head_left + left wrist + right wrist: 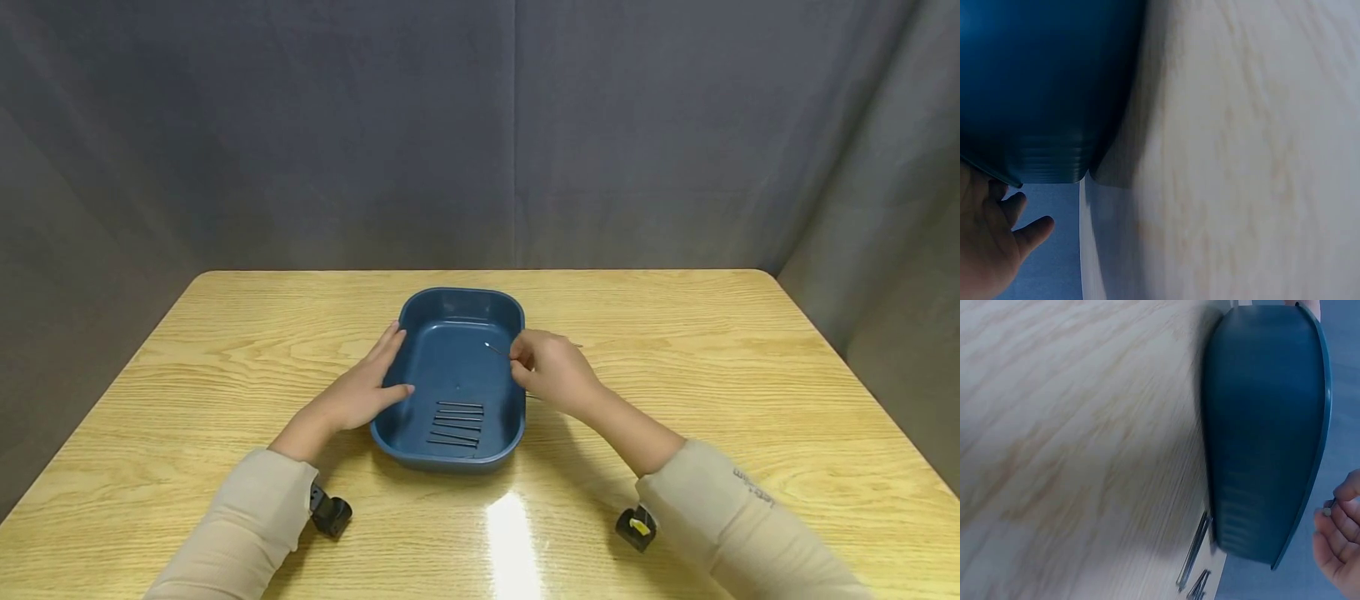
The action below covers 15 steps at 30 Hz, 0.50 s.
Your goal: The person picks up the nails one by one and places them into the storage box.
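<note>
The right hand (557, 367) has a nail (497, 351) pinched between thumb and fingertips, raised above the right rim of the tray (450, 358), its end pointing over the tray floor. The grasp is small and the nail thin and smooth, so the likeliest trouble is a slip: should the fingertips roll or ease too soon, the nail could drop at a slant, bounce off the wall or fall outside onto the table (247, 375). Letting go from this height could also make it strike the row (459, 418) of nails lying side by side at the near end of the tray, and knock them askew; some there already sit slightly slanted. The left hand (367, 383) is not clenched: its fingers lie extended along the left rim, thumb reaching over the edge, which steadies the tray only lightly. A bump from the right wrist on the opposite wall could therefore slide the tray and roll its contents. The loose nails (1194, 550) on the table lie just beside the tray's right wall, partly hidden under the right hand in the head view, so a low sweep might scatter them.
</note>
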Motion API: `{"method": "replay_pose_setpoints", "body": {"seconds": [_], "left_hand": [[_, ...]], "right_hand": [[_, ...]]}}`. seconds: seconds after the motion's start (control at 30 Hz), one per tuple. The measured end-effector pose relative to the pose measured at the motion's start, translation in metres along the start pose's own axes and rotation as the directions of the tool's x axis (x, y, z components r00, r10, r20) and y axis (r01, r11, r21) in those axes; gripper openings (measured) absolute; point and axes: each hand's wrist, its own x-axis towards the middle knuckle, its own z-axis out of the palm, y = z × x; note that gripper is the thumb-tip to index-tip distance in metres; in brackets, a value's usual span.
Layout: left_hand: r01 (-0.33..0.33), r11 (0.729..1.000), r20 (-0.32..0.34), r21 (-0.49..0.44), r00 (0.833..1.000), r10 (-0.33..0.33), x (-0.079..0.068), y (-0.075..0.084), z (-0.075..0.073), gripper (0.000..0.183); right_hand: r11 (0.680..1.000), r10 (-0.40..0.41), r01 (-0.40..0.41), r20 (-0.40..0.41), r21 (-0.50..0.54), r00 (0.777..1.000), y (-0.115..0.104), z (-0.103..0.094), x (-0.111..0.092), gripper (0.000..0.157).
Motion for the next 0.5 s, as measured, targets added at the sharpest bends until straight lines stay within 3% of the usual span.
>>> {"method": "replay_pose_setpoints", "body": {"seconds": [0.5], "left_hand": [[0.006, 1.0, -0.008, 0.002, 1.0, -0.006, 0.002, 0.0, 0.001, 0.076]], "right_hand": [[0.995, -0.079, 0.086, 0.118, -0.056, 0.99, -0.012, 0.02, 0.017, 0.004]]}}
